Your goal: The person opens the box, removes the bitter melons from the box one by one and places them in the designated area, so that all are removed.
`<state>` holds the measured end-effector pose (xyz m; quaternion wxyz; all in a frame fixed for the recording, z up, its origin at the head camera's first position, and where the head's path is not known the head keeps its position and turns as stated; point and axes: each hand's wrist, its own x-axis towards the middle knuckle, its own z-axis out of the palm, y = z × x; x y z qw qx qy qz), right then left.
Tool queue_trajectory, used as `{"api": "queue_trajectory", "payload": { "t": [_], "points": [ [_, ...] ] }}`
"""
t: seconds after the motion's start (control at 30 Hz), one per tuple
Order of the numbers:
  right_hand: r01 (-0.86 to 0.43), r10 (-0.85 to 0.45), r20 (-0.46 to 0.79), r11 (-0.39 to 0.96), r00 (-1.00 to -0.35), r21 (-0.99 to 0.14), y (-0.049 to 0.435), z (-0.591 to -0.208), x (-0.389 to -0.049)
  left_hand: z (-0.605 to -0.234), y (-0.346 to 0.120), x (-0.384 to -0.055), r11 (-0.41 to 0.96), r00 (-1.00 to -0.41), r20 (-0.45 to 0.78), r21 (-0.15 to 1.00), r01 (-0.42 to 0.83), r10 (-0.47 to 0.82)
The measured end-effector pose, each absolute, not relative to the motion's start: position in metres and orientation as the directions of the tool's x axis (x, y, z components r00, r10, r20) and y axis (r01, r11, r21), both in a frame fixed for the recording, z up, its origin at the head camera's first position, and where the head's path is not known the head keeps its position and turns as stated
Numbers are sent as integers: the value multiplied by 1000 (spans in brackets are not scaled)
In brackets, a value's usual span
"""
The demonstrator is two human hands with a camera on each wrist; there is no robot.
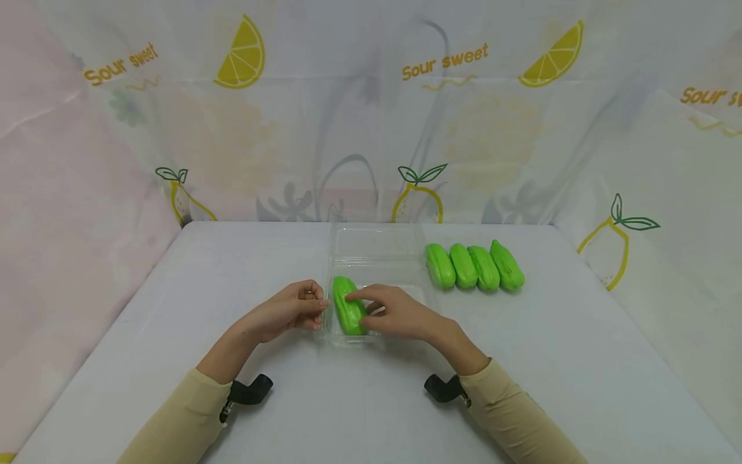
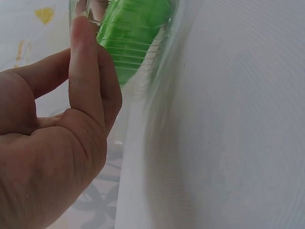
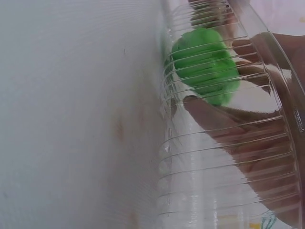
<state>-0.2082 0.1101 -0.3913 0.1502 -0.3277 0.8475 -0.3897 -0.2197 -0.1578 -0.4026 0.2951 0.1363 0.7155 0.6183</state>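
A clear plastic clamshell box (image 1: pixel 348 341) stands on the white table with its lid folded back. Inside, along the left wall, lies a bright green, stubby cucumber-like vegetable (image 1: pixel 348 308), seen through the ribbed wall in both wrist views. My left hand (image 1: pixel 292 307) pinches the box's left rim between thumb and fingers. Over the box, my right hand (image 1: pixel 400 312) reaches in from the right, its index finger extended onto the vegetable. In the right wrist view, the thumb (image 3: pixel 205 112) lies near the vegetable's end, with a small gap visible.
Several more of these green vegetables (image 1: pixel 475 267) lie side by side in a row, right of the raised lid (image 1: pixel 377 245). Behind the table hangs a pale cloth (image 1: pixel 359 129) printed with lemons. Black wrist-mounted devices (image 1: pixel 252 390) sit at both sleeves.
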Motion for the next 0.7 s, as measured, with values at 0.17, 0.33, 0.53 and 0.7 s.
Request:
{"api": "queue_trajectory", "payload": {
  "t": [0.17, 0.33, 0.53, 0.7],
  "points": [
    [-428, -665, -4, 486, -747, -762, 110, -389, -208, -402, -158, -219, 194, -787, -253, 966, -172, 562],
    [-429, -662, 1, 484, -750, -763, 111, -388, -208, -401, -158, -218, 197, -790, -253, 966, -170, 558],
    [-435, -652, 4, 502, -758, -747, 111, -389, -210, -401, -157, -218, 196, -793, -253, 965, -171, 554],
    [-465, -656, 29, 501, -754, -730, 112, -387, -210, -401, -157, -218, 195, -793, -254, 965, -173, 554]
  ]
}}
